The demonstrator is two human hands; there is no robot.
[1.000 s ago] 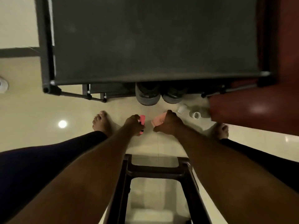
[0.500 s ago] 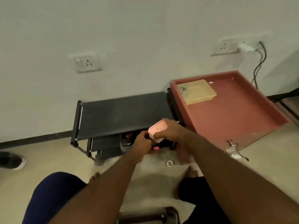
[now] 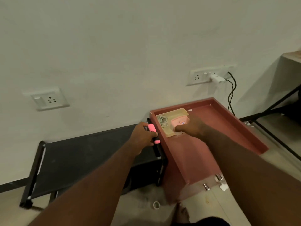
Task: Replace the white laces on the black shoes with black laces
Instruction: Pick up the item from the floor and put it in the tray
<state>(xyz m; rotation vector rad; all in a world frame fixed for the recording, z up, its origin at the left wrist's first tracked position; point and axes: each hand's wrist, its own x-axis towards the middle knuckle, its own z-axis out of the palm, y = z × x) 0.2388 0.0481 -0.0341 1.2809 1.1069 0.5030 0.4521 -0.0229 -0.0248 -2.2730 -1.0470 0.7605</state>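
In left hand (image 3: 143, 137), pink object (image 3: 151, 127), lengthwise wallward

In front of you: red rimmed cabinet top (image 3: 219, 128), beige tray (image 3: 177, 111) in far-left corner, small white scrap (image 3: 189, 110) by far rim. Tray holds coiled white cable (image 3: 162, 120), pink box (image 3: 179, 121). Black rack (image 3: 91, 154) just beside cabinet. Floor (image 3: 203, 207) near your foot: white ring (image 3: 156, 205) by cabinet base.

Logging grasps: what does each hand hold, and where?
Left hand grips a pink object round its middle, both ends showing. Right hand holds a pink box by its near end.
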